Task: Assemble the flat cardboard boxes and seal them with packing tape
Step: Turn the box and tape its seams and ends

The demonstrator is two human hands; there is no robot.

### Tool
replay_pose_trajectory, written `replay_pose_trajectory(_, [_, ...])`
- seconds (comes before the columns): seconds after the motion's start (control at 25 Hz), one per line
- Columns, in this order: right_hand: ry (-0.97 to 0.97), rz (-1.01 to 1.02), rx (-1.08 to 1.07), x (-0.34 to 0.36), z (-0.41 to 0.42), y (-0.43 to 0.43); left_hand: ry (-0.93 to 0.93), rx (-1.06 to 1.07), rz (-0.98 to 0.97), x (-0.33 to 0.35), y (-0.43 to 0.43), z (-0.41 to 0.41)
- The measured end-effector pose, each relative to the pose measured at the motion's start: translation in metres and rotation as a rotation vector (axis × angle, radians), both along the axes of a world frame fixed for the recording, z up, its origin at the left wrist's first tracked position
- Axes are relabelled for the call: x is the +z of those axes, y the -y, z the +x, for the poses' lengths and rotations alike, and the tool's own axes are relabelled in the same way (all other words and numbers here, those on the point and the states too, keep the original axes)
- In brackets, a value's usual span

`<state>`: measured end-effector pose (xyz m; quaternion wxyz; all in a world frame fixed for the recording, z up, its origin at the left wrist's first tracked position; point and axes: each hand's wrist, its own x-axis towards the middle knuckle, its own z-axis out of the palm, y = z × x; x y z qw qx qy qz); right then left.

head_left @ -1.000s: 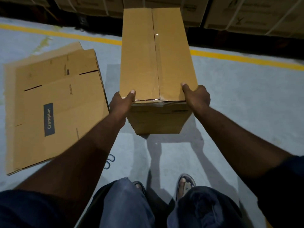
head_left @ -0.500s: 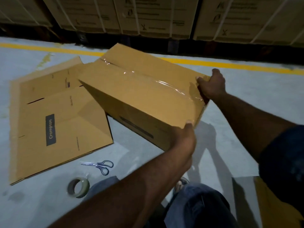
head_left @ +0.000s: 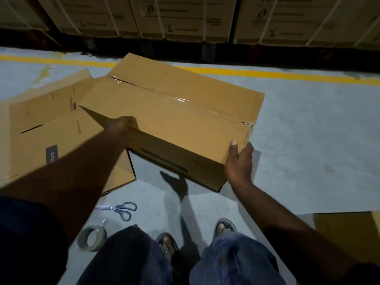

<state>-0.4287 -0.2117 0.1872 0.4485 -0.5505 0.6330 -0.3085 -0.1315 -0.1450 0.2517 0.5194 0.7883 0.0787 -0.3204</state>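
Swung round since half a second ago, the taped box (head_left: pixel 174 124) now presents its long side to the person, and both hands have shifted along it. From the head camera, the right hand (head_left: pixel 239 161) clasps the near right corner, thumb on top, probably to steer the turn. The left hand (head_left: pixel 121 126) meets the near edge, too blurred to tell its grip. The box hangs tilted, partly over the flat cardboard (head_left: pixel 51 128) (taped seam upward). Scissors (head_left: pixel 121 208) and tape roll (head_left: pixel 92 239) lie by the knees, handy for the next seal.
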Motion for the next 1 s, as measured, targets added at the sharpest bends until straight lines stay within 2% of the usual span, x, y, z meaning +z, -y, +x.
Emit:
replay_pose_trajectory(0.2, [0.001,-0.094,-0.049,-0.004,0.002,0.001,0.353,-0.117,0.314,-0.008,-0.006,0.099])
replay_pose_trajectory(0.28, [0.023,-0.125,-0.066,-0.003,0.003,-0.002,0.515,-0.166,0.373,-0.014,-0.005,0.125])
replay_pose_trajectory(0.36, [0.044,-0.141,-0.098,0.003,0.004,0.0,0.581,-0.247,0.377,-0.02,-0.004,0.137])
replay_pose_trajectory(0.56, [0.032,-0.19,-0.079,0.009,0.0,0.057,0.528,-0.214,0.264,-0.024,-0.018,0.143])
replay_pose_trajectory(0.68, [0.005,-0.266,0.037,0.026,-0.01,0.127,0.512,-0.114,0.211,-0.024,-0.045,0.107])
replay_pose_trajectory(0.76, [-0.106,-0.289,0.126,0.039,-0.015,0.172,0.509,-0.065,0.178,-0.026,-0.067,0.063])
replay_pose_trajectory(0.88, [-0.334,-0.162,0.172,0.043,-0.027,0.213,0.431,-0.072,0.139,-0.037,-0.092,0.0])
replay_pose_trajectory(1.0, [-0.355,-0.043,0.011,0.035,-0.039,0.21,0.316,-0.137,0.106,-0.041,-0.097,-0.034])
